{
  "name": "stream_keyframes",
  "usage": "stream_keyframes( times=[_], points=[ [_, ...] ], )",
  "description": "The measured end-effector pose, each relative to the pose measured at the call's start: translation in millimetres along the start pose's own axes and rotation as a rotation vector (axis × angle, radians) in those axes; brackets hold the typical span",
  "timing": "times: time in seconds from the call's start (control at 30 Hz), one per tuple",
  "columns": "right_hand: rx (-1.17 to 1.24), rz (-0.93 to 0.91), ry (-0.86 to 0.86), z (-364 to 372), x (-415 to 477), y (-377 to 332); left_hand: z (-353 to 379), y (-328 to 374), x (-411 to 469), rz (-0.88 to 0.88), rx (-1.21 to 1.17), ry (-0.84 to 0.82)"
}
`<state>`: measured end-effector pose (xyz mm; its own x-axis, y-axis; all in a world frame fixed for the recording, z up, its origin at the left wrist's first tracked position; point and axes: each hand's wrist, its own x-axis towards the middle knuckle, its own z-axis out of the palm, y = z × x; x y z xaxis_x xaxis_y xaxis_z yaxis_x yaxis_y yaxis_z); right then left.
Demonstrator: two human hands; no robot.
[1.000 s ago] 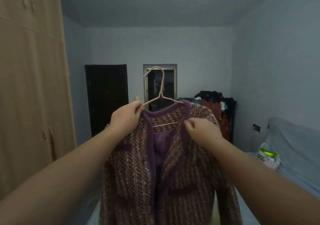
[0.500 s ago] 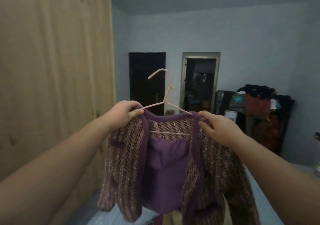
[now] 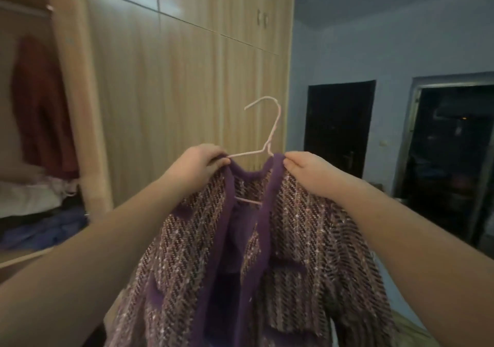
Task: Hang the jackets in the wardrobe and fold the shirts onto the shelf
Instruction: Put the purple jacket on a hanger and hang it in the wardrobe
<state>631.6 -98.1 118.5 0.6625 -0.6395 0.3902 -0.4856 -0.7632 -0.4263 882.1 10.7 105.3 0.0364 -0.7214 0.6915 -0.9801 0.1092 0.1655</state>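
The purple-trimmed tweed jacket (image 3: 307,240) is on a pink wire hanger (image 3: 272,130), held up in mid-air in front of you before the closed wardrobe doors (image 3: 173,93). Your left hand (image 3: 203,167) grips the left shoulder, fingers (image 3: 219,157) curled over collar and hanger wire. Your right hand (image 3: 307,173) pinches the right collar edge.

The hanger's long axis runs left to right between your hands. Its hook stands upright and clear of both, with the open end pointing left.

The open wardrobe compartment (image 3: 80,106) lies well to the left, so your left hand is the nearer. In my judgement the hook must travel left and up to reach a rail, which is too blurred to confirm.

That compartment holds a hanging red garment (image 3: 40,101), with white cloth (image 3: 29,199) and blue cloth (image 3: 45,229) piled below it.
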Motion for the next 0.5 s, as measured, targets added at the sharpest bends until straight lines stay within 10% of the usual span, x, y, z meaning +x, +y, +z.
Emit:
stream_keyframes(
  times=[0.2,0.37,0.5],
  points=[
    [-0.162,-0.141,-0.103,84.5,25.3,-73.0,-104.9,-106.2,-72.9,-0.368,0.023,0.259],
    [-0.237,-0.281,-0.146,173.2,65.8,-176.2,-189.8,-150.0,-141.0,-0.314,0.176,0.392],
    [-0.148,-0.329,-0.024,202.4,96.4,-243.2,-245.9,-188.8,-202.6,-0.328,-0.066,0.125]
  ],
)
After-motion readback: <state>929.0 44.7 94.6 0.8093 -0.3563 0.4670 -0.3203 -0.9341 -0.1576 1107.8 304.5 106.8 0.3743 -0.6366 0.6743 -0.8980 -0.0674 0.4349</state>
